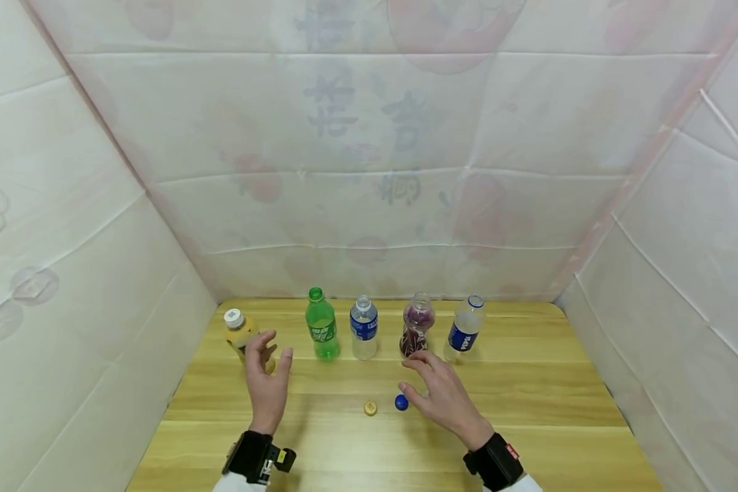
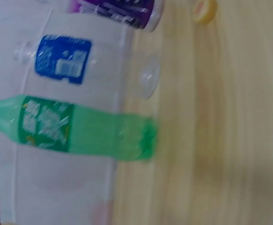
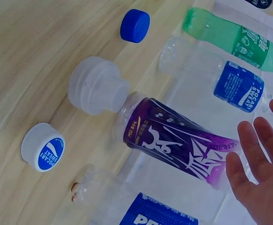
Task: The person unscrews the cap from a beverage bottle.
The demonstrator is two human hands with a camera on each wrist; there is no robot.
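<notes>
My left hand (image 1: 267,389) is beside a yellow bottle (image 1: 238,335) with a white cap, its fingers loosely bent and partly covering the bottle. Only a fingertip of that hand shows in the left wrist view. My right hand (image 1: 443,393) hovers in front of a purple-labelled bottle (image 1: 415,331), fingers spread and nothing in them. Close to its thumb lies a blue cap (image 1: 402,402). In the right wrist view a translucent cap (image 3: 96,84) and a white Pocari Sweat cap (image 3: 42,147) also lie on the table; the hand mostly hides these from the head view.
Three more bottles stand uncapped along the back: a green bottle (image 1: 323,328), a clear blue-labelled Pocari Sweat bottle (image 1: 364,331) and a clear blue-labelled bottle (image 1: 465,333) at right. A yellow cap (image 1: 370,408) lies on the wooden table (image 1: 338,451). White cloth walls (image 1: 369,205) enclose it.
</notes>
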